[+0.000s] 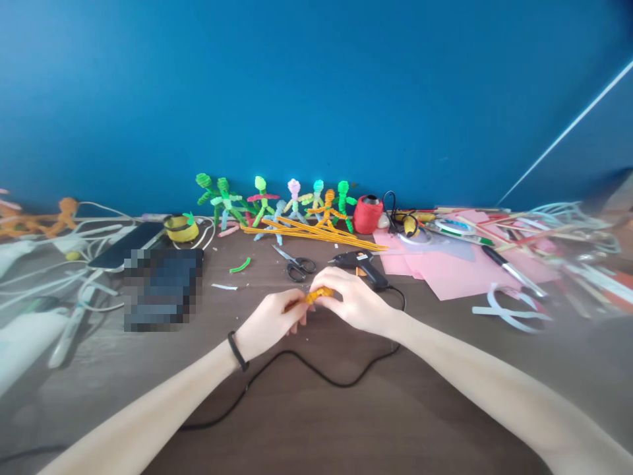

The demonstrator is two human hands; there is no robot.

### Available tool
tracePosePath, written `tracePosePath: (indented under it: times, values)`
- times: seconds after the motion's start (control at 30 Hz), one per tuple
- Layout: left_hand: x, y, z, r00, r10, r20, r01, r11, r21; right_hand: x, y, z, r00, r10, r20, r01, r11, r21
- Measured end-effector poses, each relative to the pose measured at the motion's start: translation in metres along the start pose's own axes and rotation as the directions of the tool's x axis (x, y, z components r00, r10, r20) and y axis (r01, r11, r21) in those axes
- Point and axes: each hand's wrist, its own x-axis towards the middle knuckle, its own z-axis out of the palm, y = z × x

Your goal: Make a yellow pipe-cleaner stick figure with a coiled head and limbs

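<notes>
Between my two hands is a small orange twisted pipe cleaner piece, partly covered by fingers. My left hand is closed on its left end, with a dark band round the wrist. Over its right end, my right hand pinches with thumb and fingers. Just beyond the hands lie black-handled scissors and a black glue gun. A bundle of long orange pipe cleaners lies farther back, in front of several standing pipe cleaner figures.
A black cord curves over the table close to my forearms. Left are a phone, a blurred dark device, yellow tape and white cables. Right are a red spool, pink paper and a pen. Behind rises a blue wall.
</notes>
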Motion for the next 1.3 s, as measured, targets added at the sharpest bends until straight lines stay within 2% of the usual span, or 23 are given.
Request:
tracePosePath:
  times: [0.1,0.2,0.33,0.47,0.67,0.77,0.97,1.13,1.3]
  values:
    - [0.002,-0.001,0.001,0.994,-0.103,0.035,0.108,0.915,-0.390,0.000,0.001,0.002,0.992,0.060,-0.113,-0.049,0.994,0.098]
    - [0.002,-0.001,0.002,0.992,-0.126,0.028,0.116,0.783,-0.611,0.001,0.003,0.006,0.959,0.220,-0.179,-0.167,0.948,0.271]
    - [-0.001,0.001,0.004,0.994,-0.102,0.044,0.099,0.643,-0.759,0.003,0.003,0.008,0.921,0.382,-0.069,-0.300,0.813,0.499]
    - [-0.003,0.003,0.007,0.993,-0.100,0.058,0.107,0.610,-0.785,0.004,-0.002,0.009,0.919,0.393,0.035,-0.332,0.721,0.608]
    - [-0.004,0.003,0.013,0.989,-0.134,0.069,0.141,0.666,-0.733,0.001,-0.004,0.017,0.928,0.368,0.054,-0.307,0.677,0.669]
    - [-0.005,0.003,0.016,0.987,-0.136,0.091,0.160,0.685,-0.711,-0.001,-0.003,0.021,0.912,0.404,0.069,-0.337,0.643,0.688]
    - [-0.008,0.001,0.021,0.981,-0.158,0.109,0.187,0.667,-0.721,-0.005,-0.002,0.024,0.897,0.439,0.055,-0.346,0.620,0.704]
    - [-0.008,0.001,0.023,0.975,-0.184,0.122,0.213,0.643,-0.736,-0.008,0.000,0.028,0.892,0.448,0.062,-0.335,0.562,0.756]
    - [-0.008,0.000,0.024,0.974,-0.203,0.095,0.210,0.678,-0.705,-0.009,0.003,0.032,0.886,0.452,0.098,-0.337,0.485,0.807]
